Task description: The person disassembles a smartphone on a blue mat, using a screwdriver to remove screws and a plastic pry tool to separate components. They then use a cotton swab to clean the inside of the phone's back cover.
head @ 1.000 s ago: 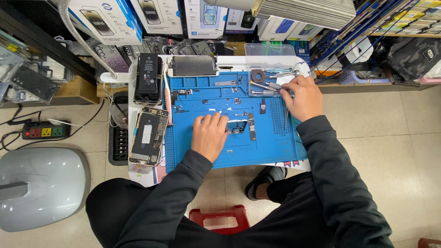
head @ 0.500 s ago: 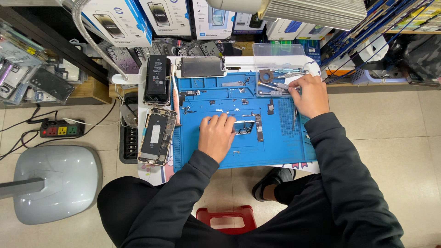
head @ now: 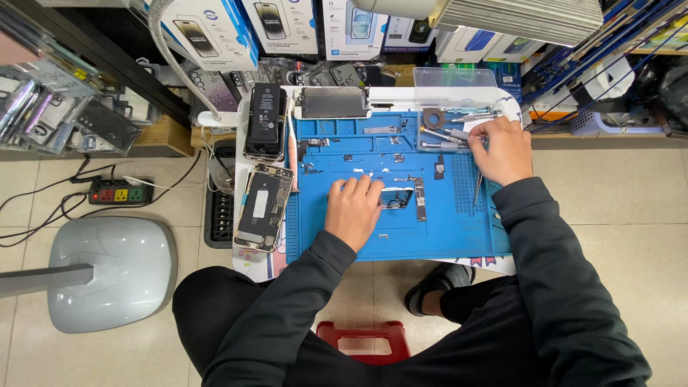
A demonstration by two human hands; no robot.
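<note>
A blue work mat (head: 430, 229) covers a small white table. My left hand (head: 354, 209) rests palm down on the mat, its fingertips touching a small metal phone part (head: 398, 198). My right hand (head: 499, 148) reaches to the mat's upper right corner, where several screwdrivers (head: 444, 135) lie; its fingers are curled around the handle of one. A pair of tweezers (head: 477, 188) lies just below that hand. An opened phone body (head: 262, 208) lies at the mat's left edge.
A black phone battery unit (head: 264, 120) and a phone screen (head: 332, 102) lie at the table's back. Boxes of phone accessories (head: 215, 29) line the shelf behind. A power strip (head: 120, 191) and a grey lamp base (head: 115, 271) sit on the floor at left. A red stool (head: 364, 338) shows below.
My left hand has stayed on the metal part. My right hand has stayed at the screwdrivers in the upper right corner, shifting only slightly.
</note>
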